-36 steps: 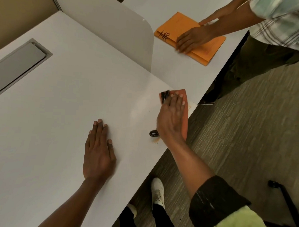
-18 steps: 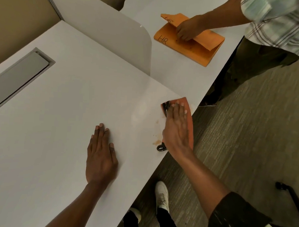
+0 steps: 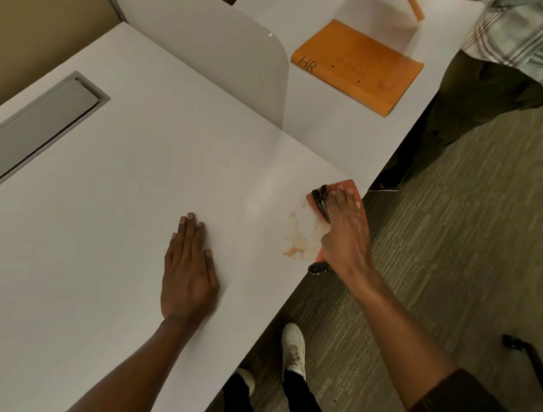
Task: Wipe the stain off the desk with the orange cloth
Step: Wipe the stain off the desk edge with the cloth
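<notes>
My right hand (image 3: 345,229) presses the orange cloth (image 3: 348,187) flat on the white desk (image 3: 125,184), close to its right edge. Most of the cloth is hidden under the hand; a dark strap crosses it by my fingers. A brownish smeared stain (image 3: 299,241) lies on the desk just left of that hand. My left hand (image 3: 189,274) rests flat, palm down, fingers together, on the desk to the left of the stain, holding nothing.
A grey divider panel (image 3: 214,66) stands behind the desk. On the neighbouring desk lies an orange folder (image 3: 357,66) marked HR, with another person (image 3: 503,60) beside it. A grey cable hatch (image 3: 40,124) sits at far left. Carpet and my white shoe (image 3: 293,347) are below.
My right hand slid the cloth toward the desk's right edge, uncovering more of the smeared stain. The other person's hands left the orange folder. My left hand stayed put.
</notes>
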`<state>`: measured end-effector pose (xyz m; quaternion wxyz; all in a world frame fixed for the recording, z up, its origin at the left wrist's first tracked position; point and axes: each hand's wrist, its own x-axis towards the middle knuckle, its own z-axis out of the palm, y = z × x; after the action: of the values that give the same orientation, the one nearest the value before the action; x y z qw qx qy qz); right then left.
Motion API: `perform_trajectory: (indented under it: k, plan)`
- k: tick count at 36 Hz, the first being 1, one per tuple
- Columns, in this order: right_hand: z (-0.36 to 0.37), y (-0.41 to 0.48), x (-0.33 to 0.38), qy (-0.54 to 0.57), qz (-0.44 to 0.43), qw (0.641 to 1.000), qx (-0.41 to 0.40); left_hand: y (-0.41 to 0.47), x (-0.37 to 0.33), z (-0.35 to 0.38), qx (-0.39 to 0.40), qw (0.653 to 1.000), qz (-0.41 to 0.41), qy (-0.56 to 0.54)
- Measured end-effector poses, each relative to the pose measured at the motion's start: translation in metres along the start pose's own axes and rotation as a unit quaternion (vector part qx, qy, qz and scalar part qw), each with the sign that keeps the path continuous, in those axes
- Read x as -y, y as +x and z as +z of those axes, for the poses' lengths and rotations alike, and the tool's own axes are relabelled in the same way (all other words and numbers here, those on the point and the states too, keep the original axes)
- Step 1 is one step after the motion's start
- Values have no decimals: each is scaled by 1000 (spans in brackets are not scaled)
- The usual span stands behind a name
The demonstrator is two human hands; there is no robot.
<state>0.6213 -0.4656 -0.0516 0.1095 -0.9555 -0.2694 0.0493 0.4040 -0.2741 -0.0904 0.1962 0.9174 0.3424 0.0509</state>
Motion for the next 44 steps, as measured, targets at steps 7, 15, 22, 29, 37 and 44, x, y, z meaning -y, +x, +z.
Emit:
perform_trajectory:
  k: [7,15,22,29,37,44]
  plan:
    - [-20,63,7,10,1,1000,22,1,1,0,1,1000,1,4]
    - [-1,12,74,-49,-177,982,44,-1,3,1,8,1000,1,6]
    - [-1,-50,72,-72,-159,979,103,-1,2,2,6,1000,3,14]
    - [-1,4,93,-80,-109,986,97,-1,2,3,2,1000,4,12]
    - [4,-58,104,-107,-166,971,136,0,3,4,-3,1000,6,8]
    - [-10,8,77,-146,-54,981,119,0,3,2,-3,1000,8,4]
